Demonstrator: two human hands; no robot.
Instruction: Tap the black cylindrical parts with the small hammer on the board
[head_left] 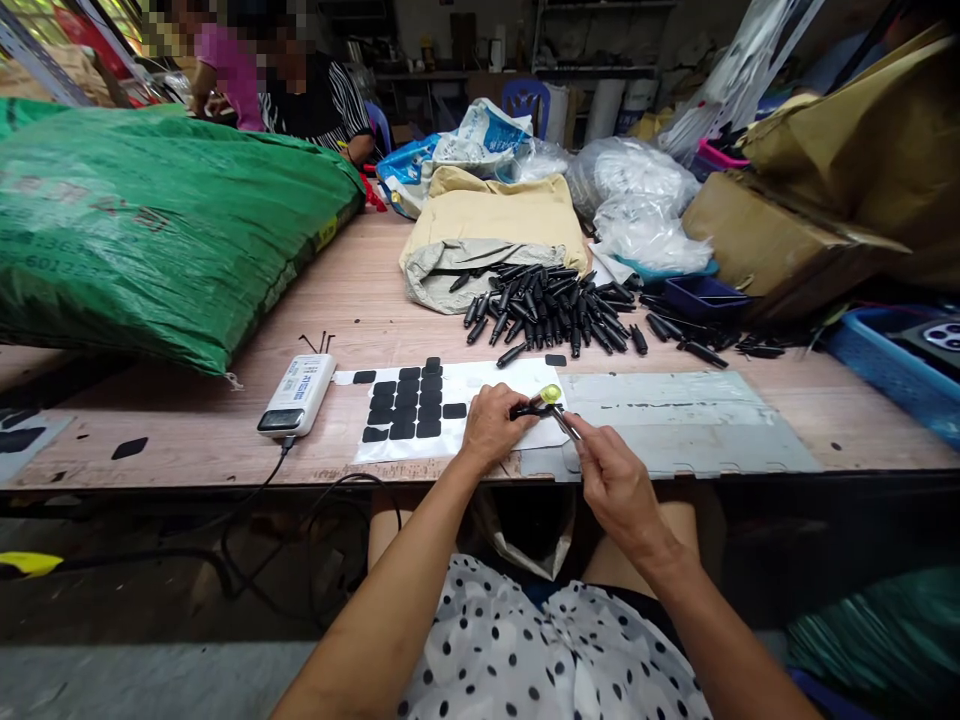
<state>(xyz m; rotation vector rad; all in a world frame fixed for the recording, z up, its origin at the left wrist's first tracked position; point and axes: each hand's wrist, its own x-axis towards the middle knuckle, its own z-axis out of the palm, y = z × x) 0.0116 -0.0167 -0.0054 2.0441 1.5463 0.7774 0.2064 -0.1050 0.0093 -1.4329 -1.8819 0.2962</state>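
Note:
My left hand [493, 428] is closed on a slim black tubular part [534, 410], held low over the white sheet [487, 380]. My right hand [616, 472] grips the metal handle of a small hammer [551, 394] with a yellow-green head. That head is right at the black part; whether they touch, I cannot tell. Rows of black rounded-square pads [405, 400] lie on the sheet left of my hands. Beyond them is a heap of similar black tubular parts [555, 305], spilling from a beige sack [495, 215].
A white device with a dark display [296, 395] and a cable stands left of the sheet. To the right lies a grey plate [690, 425]. A large green sack [165, 220], a cardboard box [787, 240] and a blue basket [892, 360] flank the table. Two people sit far left.

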